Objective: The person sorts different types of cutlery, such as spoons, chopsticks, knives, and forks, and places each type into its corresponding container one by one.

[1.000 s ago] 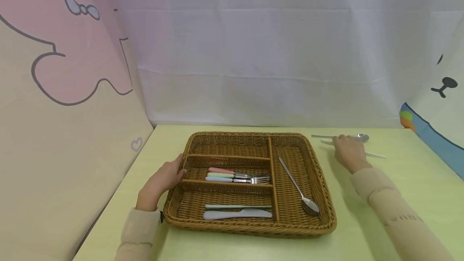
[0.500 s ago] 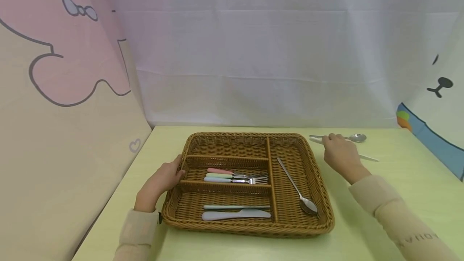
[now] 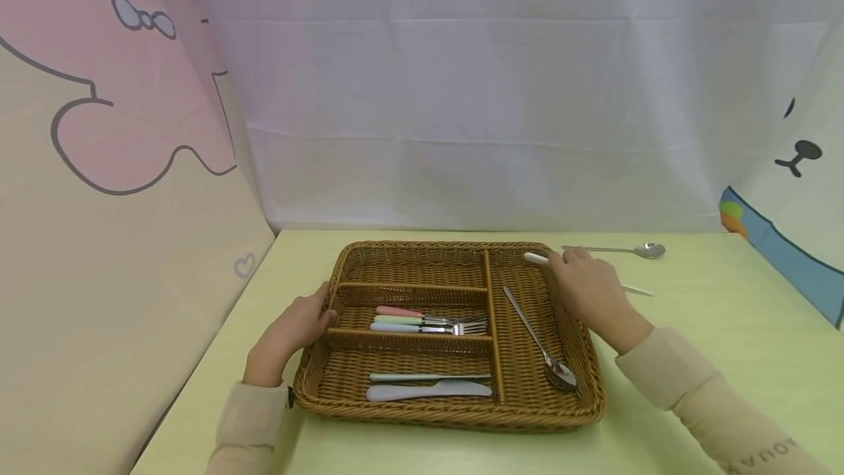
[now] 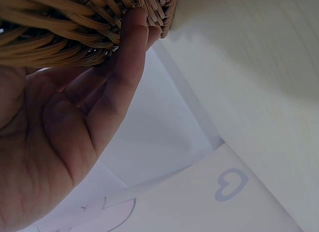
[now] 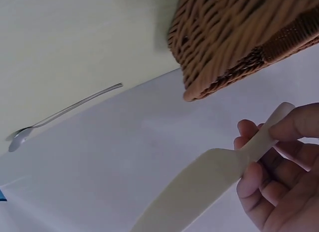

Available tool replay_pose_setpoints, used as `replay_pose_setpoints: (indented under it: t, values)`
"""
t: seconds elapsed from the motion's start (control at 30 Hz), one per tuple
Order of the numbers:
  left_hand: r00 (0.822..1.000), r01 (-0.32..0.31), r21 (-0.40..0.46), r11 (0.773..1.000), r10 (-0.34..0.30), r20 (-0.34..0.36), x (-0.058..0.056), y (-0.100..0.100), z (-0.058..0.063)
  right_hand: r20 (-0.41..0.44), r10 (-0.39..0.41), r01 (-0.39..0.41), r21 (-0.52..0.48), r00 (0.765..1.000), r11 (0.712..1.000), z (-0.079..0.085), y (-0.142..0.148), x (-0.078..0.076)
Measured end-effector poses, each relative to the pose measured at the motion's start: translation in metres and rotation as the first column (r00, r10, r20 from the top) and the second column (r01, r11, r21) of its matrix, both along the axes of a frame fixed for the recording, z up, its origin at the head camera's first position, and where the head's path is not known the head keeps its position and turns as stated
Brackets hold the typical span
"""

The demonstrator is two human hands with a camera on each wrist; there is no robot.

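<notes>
My left hand (image 3: 290,332) grips the left rim of a brown wicker cutlery basket (image 3: 448,418); in the left wrist view its fingers (image 4: 122,67) lie against the woven outer wall. My right hand (image 3: 590,292) holds a white knife (image 5: 199,179) over the basket's right rim, pinched at its narrow part between thumb and fingers. One knife end reaches over the right compartment, the other points right. Inside, forks (image 3: 395,328) with pink, green and blue handles lie in the middle-left compartment. Two pale knives (image 3: 428,389) lie in the front-left one. A metal spoon (image 3: 527,325) slants in the right compartment.
Another metal spoon (image 3: 649,250) lies on the pale yellow-green table (image 3: 712,314), behind and right of the basket. A white cloth (image 3: 461,94) hangs along the back. Printed panels (image 3: 132,262) stand at both sides.
My right hand has lifted the white knife off the table and carried it left, over the basket's right rim. The left hand stays at the left rim.
</notes>
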State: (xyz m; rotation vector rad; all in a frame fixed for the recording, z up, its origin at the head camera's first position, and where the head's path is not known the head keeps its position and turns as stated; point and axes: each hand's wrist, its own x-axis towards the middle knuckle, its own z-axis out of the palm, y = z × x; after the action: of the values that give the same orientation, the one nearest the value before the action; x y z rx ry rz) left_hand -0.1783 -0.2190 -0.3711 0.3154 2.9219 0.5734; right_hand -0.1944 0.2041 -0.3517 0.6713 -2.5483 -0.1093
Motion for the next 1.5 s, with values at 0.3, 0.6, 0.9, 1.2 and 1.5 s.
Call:
replay_pose_setpoints:
  t: [0.3,0.6,0.9,1.2,1.5]
  values:
    - [1.000,0.003,0.008,1.000,-0.003,-0.003,0.001,0.000,0.000,-0.107,0.115,-0.110,0.053,0.988,0.992,0.001,-0.031,0.012]
    - [1.000,0.003,0.003,1.000,-0.003,-0.005,0.001,0.000,0.001,-0.118,0.187,-0.167,0.161,0.975,0.973,0.006,-0.060,0.027]
    - [1.000,0.002,0.010,1.000,-0.002,-0.008,0.001,0.000,0.000,-0.093,0.276,-0.252,0.213,0.957,0.944,0.004,-0.085,0.042]
    - [1.000,0.008,0.012,1.000,-0.008,-0.009,0.002,0.000,0.001,-0.046,0.342,-0.317,0.275,0.939,0.908,0.001,-0.110,0.054]
    - [1.000,0.007,0.004,1.000,-0.007,-0.011,0.001,0.001,0.002,0.006,0.368,-0.345,0.366,0.930,0.865,-0.005,-0.136,0.063]
